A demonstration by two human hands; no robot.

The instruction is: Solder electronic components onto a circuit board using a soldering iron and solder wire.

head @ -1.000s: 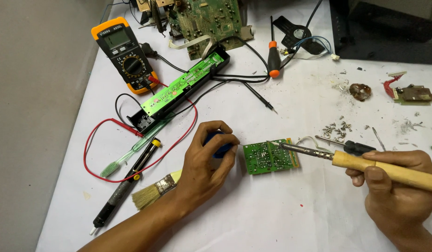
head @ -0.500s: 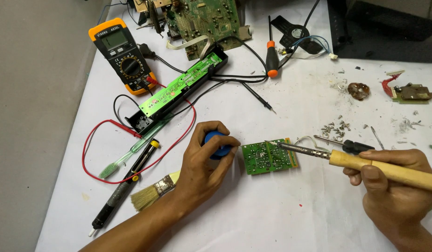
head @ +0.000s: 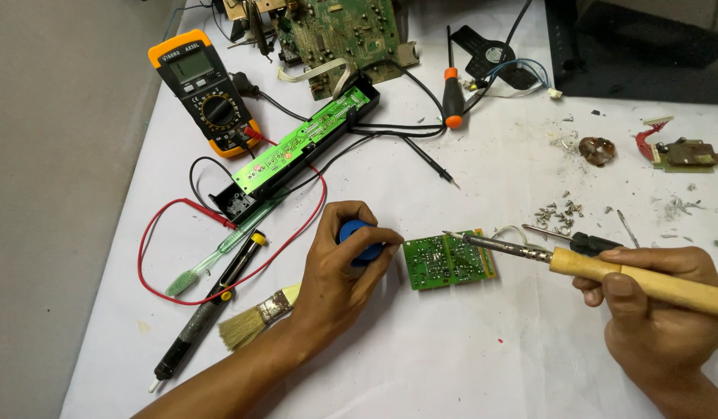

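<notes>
Head view: my left hand (head: pixel 339 275) has curled tighter onto the blue spool (head: pixel 359 242), now pinched just left of the board (head: pixel 449 260). My right hand (head: pixel 657 306) is clenched on the iron (head: pixel 607 270); the tip has settled on the board's top edge, so the joint is in reach. Screws (head: pixel 562 211) lie up-right of the board, brush (head: pixel 258 318) down-left. Bare cloth lies below the board, table edge (head: pixel 103 310) well left.
</notes>
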